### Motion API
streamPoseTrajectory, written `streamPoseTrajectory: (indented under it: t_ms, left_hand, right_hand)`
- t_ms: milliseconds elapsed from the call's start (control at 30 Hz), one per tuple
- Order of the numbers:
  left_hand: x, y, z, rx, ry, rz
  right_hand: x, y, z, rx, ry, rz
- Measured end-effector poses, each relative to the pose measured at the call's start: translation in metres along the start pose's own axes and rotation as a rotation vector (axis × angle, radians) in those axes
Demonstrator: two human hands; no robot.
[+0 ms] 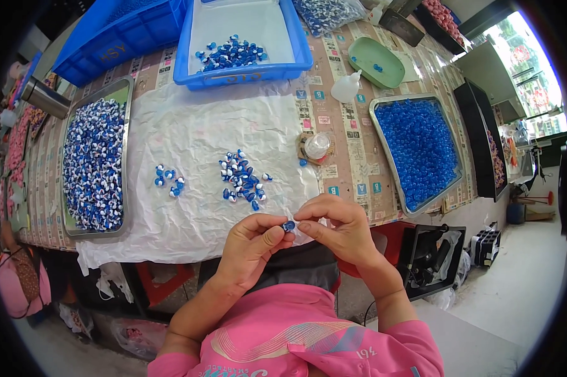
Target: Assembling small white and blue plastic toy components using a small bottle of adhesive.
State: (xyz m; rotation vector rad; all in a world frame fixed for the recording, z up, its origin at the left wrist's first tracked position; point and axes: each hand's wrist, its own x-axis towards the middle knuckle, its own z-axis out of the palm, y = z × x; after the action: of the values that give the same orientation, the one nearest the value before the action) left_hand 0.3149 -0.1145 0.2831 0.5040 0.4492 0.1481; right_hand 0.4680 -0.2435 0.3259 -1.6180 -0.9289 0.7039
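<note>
Just below frame centre, the left hand (pixel 253 244) pinches a blue bead (pixel 288 226) between thumb and fingers; the right hand (pixel 339 227), bent inward, has fingertips beside it, its grip unclear.

Glossy blue piece (pixel 288 227), matt crumpled paper (pixel 164 132)
The blue piece looks like smooth plastic; the left tray (pixel 128 132) is shiny metal, the blue bin (pixel 288 69) smooth plastic, the pink shirt (pixel 277 314) matt cloth.

My small piece (pixel 288 226): blue | my shirt (pixel 264 308): pink, cream-and-blue wavy-line print | my paper sheet (pixel 170 132): white | loose pieces (pixel 241 176): blue and white | left heap (pixel 95 166): blue and white | right heap (pixel 418 151): all blue | dish (pixel 366 49): pale green | tablecloth (pixel 346 151): brownish, blue and pink squares
</note>
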Motion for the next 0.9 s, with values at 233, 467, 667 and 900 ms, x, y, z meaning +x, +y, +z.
streamPoseTrajectory:
  t_ms: [233,467,667,900]
  left_hand:
    - [0.001,-0.002,-0.001,-0.026,-0.025,0.013]
    - [0.001,0.003,0.0,0.129,-0.066,0.151]
    - [0.001,0.006,0.001,0.294,-0.059,0.173]
    - [-0.003,0.016,-0.002,0.271,-0.05,0.134]
  right_hand:
    - [0.001,-0.007,0.0,-0.089,-0.016,-0.05]
    - [0.001,-0.009,-0.001,-0.091,-0.059,-0.13]
    - [0.0,-0.006,0.002,-0.098,-0.044,-0.178]
    - [0.004,0.0,0.005,-0.047,-0.096,-0.191]
